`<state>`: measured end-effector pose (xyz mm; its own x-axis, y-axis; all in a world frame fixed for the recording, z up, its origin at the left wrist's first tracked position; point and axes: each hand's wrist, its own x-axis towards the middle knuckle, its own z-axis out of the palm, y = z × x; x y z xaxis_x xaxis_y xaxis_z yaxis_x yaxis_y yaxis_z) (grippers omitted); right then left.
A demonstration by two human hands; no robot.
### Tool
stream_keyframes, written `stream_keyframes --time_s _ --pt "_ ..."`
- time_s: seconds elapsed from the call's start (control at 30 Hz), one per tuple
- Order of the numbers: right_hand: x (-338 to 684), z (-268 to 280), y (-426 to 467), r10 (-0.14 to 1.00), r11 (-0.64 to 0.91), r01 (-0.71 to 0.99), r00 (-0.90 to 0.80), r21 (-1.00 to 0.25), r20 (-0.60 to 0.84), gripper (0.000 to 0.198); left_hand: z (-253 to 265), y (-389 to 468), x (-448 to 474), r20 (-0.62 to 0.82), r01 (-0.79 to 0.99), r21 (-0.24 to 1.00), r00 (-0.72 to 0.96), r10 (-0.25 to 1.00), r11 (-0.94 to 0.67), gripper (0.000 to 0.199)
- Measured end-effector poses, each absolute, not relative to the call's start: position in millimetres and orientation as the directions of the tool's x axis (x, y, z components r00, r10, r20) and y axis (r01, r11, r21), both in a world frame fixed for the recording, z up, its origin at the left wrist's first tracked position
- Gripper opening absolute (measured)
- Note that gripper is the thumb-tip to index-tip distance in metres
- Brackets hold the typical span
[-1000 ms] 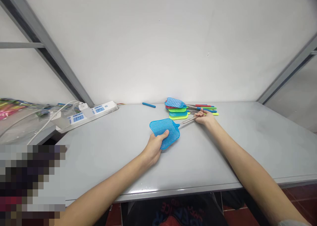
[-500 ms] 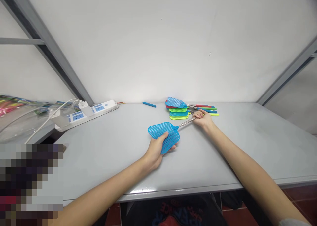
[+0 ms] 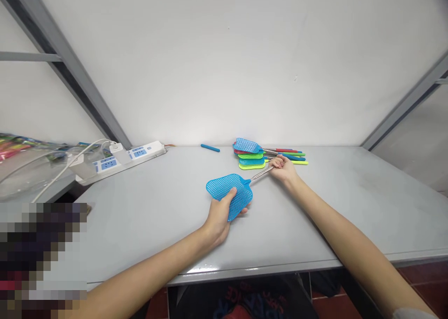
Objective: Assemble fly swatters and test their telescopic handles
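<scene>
A blue fly swatter with a perforated plastic head and a thin metal shaft is held above the table. My left hand grips its head, thumb on top and fingers underneath. At the other end of the shaft, my right hand is closed round it; any handle there is hidden by the fingers. Just beyond my right hand lies a pile of fly swatters with blue, red, green and yellow heads, their coloured handles pointing right. A loose blue tube lies to the left of the pile, near the wall.
A white power strip with plugged-in chargers and cables stands on the left of the grey table. Clear plastic bags with colourful contents lie at far left. A white wall rises behind, and metal posts flank both sides.
Both hands and the blue fly swatter have shifted very slightly left and toward me. The grips stay the same, and the pile has not moved.
</scene>
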<state>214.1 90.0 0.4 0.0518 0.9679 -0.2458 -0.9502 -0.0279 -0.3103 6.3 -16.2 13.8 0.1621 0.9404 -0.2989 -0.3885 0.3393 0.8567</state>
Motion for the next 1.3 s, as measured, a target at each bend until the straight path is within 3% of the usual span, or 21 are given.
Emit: stream_keyframes --time_s 0.8,1.3 --pt "214 3 90 0.985 -0.009 -0.955 0.043 -0.296 -0.168 0.029 13 -16 5 -0.249 -0.317 0.903 0.166 0.954 0.291 0.038" --pt "201 7 86 0.975 0.094 -0.929 0.158 -0.357 -0.154 0.032 16 -21 5 -0.376 -0.356 0.853 0.086 0.923 0.381 0.030"
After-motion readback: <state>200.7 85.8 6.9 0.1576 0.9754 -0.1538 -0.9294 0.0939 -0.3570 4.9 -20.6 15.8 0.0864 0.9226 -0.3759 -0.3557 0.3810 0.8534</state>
